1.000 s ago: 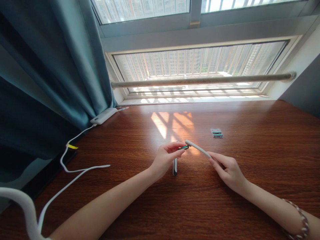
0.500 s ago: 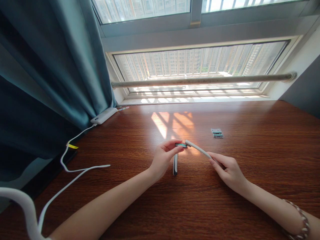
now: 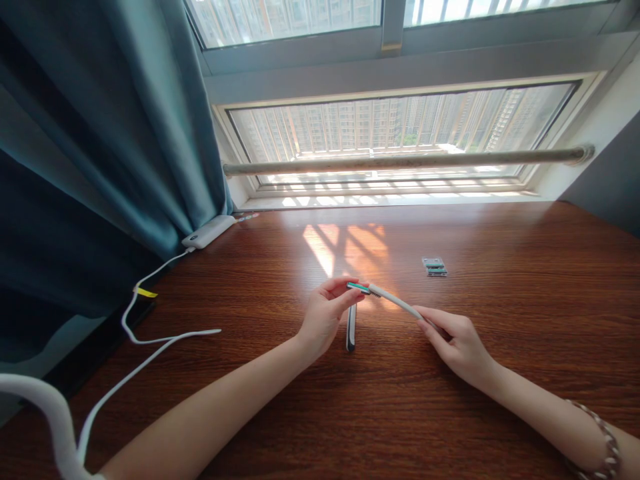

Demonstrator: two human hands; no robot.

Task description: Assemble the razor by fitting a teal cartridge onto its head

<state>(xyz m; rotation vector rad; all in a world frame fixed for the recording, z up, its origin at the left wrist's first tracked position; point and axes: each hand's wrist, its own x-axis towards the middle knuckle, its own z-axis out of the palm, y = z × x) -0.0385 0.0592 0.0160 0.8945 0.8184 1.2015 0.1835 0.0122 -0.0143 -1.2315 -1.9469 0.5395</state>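
where the person's left hand (image 3: pixel 320 317) is raised over the middle of the brown wooden surface (image 3: pixel 525 300), its grip is pinched on a small razor head (image 3: pixel 359 288) with a green stripe. the razor head is held up off the surface, its right end sticking out past the fingertips. from the right, the right hand (image 3: pixel 461 340) has its grip closed around the lower part of a white toothbrush (image 3: pixel 397 301), which slants up and leftward. the toothbrush's dark bristles face down, and its tip meets the right end of the razor head, though whether the bristles press on it cannot be told from this angle. a bracelet (image 3: pixel 609 440) circles the right forearm. just below the left hand lies a black and white handle (image 3: pixel 351 330), pointing from near to far, its far end hidden by the fingers. farther off to the right, a clear case (image 3: pixel 435 267) with green strips lies well apart from both hands. at the far left, a white box (image 3: pixel 208 232) rests against a blue curtain (image 3: pixel 140 113), with a white cable (image 3: pixel 197 333) running nearer past a yellow strip (image 3: pixel 147 293). beyond the far edge is a window (image 3: pixel 400 123), crossed by a pipe (image 3: pixel 425 161).
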